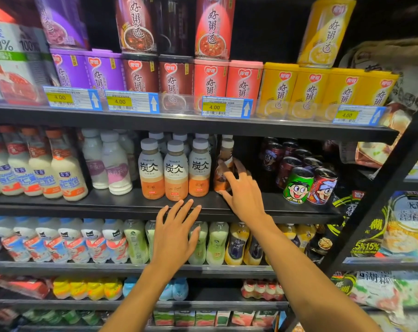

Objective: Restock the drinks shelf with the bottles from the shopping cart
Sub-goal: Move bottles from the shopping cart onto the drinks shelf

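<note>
Shelf of black metal (121,202), mid-frame, holds three grey-capped orange coffee bottles (176,171). Brown plastic bottle w/ white cap (225,161) stands just right of them. Right hand (244,195) open, fingers spread, touching it. Left hand (176,226) open, lower centre, apart.

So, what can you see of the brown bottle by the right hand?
The brown bottle is small, plastic by its look, with a pale cap and a blurred brown and white label. It stands roughly upright on the black shelf, just right of three Tanbing latte bottles. The right hand lies before its lower part, fingers spread, thumb near its base; real contact I cannot confirm.
</note>
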A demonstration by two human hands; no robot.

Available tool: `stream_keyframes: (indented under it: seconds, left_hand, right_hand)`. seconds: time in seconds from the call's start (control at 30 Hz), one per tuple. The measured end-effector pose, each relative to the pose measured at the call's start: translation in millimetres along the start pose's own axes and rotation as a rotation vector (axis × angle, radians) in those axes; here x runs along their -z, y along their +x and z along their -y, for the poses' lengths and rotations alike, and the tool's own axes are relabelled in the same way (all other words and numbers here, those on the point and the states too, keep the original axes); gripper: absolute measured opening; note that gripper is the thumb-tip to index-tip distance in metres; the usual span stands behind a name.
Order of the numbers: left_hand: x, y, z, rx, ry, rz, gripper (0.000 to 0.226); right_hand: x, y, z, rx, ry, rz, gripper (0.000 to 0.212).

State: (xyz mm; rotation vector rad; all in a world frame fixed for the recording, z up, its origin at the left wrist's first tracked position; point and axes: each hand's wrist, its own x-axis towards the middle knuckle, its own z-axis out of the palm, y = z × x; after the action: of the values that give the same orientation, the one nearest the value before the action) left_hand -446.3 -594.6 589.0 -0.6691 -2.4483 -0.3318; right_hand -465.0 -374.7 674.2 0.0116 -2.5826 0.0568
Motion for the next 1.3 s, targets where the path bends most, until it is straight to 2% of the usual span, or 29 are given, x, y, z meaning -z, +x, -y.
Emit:
stream_keyframes:
  seconds: [0.17, 0.27, 0.37, 0.47, 0.6, 0.83, 1.07, 1.3]
  left_hand:
    - [3, 1, -1, 0.009, -0.003, 0.036, 0.057]
    - [5, -4, -8, -0.014, -0.042, 0.004, 0.060]
    - [2, -16, -32, -0.126, -0.146, -0.080, 0.060]
    - [-12, -22, -70, -0.246, -0.252, -0.073, 0.060]
    - [-40, -23, -134, -0.377, -0.372, 0.082, 0.060]
    - [-99, -38, -283, -0.677, -0.400, 0.404, 0.065]
    - [-125, -80, -458, -0.994, -0.446, 0.562, 0.064]
    - [-152, -134, -597, -1.145, -0.480, 0.730, 0.064]
  right_hand:
    - [1, -1, -3, 0.007, 0.030, 0.011, 0.048]
    - [5, -15, -10, 0.038, 0.025, -0.041, 0.064]
    - [14, -52, -26, -0.015, 0.084, -0.118, 0.080]
    - [26, -109, -58, -0.100, 0.061, -0.149, 0.079]
    - [41, -202, -117, -0.298, -0.004, -0.106, 0.073]
    - [76, -384, -211, -0.714, -0.217, 0.065, 0.078]
    - [124, -545, -251, -1.122, -0.322, 0.158, 0.079]
    - [140, -679, -281, -1.407, -0.315, 0.231, 0.078]
